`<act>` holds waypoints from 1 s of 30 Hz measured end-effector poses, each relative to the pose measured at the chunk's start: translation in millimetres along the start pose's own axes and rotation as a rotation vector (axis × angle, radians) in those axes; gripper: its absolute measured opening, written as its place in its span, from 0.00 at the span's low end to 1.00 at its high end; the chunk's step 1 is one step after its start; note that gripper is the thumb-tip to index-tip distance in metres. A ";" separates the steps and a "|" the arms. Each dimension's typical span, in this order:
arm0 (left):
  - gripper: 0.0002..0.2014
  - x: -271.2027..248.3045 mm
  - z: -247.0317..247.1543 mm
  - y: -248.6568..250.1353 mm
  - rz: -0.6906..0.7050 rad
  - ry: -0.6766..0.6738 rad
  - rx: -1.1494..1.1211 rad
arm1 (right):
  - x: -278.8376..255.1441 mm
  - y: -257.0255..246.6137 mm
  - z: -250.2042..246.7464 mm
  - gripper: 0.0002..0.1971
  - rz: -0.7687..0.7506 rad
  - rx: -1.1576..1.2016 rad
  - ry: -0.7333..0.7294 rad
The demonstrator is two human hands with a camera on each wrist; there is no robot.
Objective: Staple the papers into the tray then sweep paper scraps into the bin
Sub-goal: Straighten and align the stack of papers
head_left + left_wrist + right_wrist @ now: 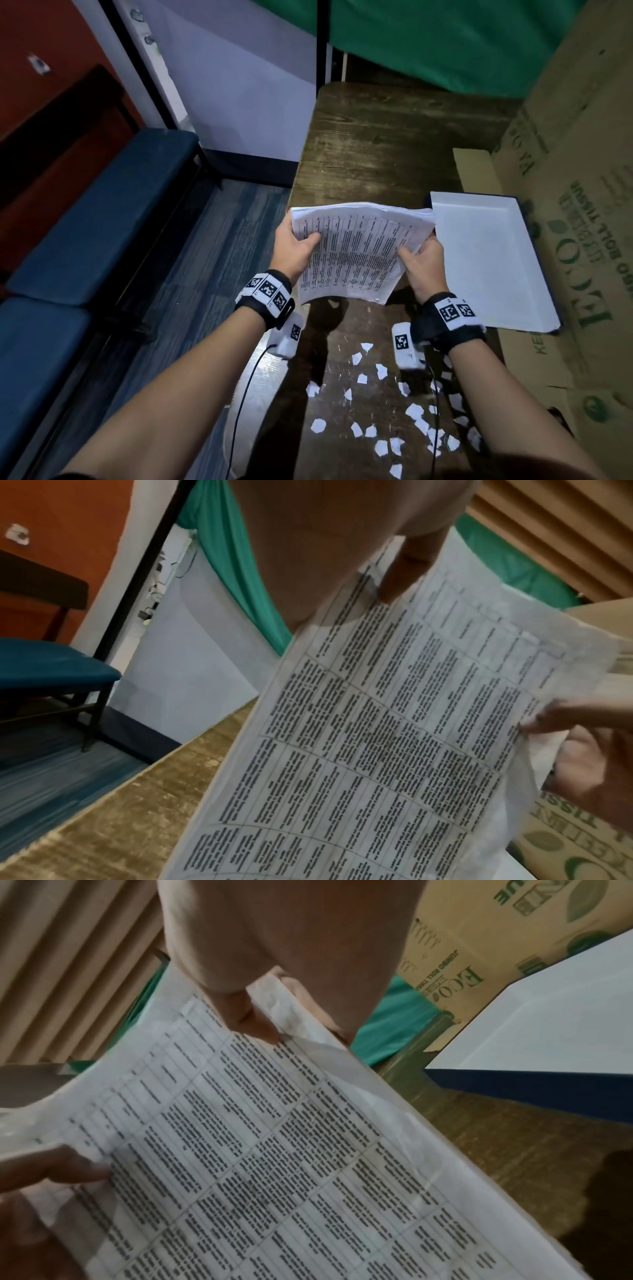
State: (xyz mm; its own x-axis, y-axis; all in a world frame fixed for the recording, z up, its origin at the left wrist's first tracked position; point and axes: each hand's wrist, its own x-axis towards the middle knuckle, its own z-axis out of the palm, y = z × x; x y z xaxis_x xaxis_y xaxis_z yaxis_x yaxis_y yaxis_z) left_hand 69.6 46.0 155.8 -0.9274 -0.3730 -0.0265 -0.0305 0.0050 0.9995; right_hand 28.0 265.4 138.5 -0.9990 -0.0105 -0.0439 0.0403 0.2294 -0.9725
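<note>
A stack of printed papers [359, 250] with table text hangs in the air above the wooden table [376, 144]. My left hand [296, 246] grips its left edge, thumb on top, and my right hand [423, 258] pinches its right edge. Both wrist views show the same papers [394, 737] [274, 1150] close up, with each thumb lying on the top sheet. A white tray [486, 260] with a dark rim lies just right of the papers. Several white paper scraps [387, 411] are scattered on the near part of the table. No stapler and no bin are in view.
Cardboard boxes [575, 205] with green print stand along the table's right side, behind the tray. Blue padded benches [102, 219] stand on the floor to the left. A green curtain [462, 41] hangs at the back, and the far half of the table is bare wood.
</note>
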 end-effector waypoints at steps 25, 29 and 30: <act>0.21 12.1 -5.0 -12.0 -0.011 -0.131 0.270 | 9.8 17.9 -0.7 0.20 0.187 0.048 0.007; 0.17 36.4 -11.8 25.8 0.139 -0.294 0.565 | 11.3 -24.6 -40.6 0.28 -0.004 -0.118 0.196; 0.15 41.0 -12.1 31.3 0.152 -0.346 0.660 | 8.1 -40.5 -46.9 0.30 -0.092 -0.193 0.162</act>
State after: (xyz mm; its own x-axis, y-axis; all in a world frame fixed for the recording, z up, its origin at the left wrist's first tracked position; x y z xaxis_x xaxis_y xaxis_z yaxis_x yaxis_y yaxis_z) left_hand 35.2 19.6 186.2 -0.9999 -0.0121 -0.0016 -0.0089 0.6276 0.7785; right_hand 17.3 301.7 188.3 -0.9891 0.1122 0.0949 -0.0399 0.4162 -0.9084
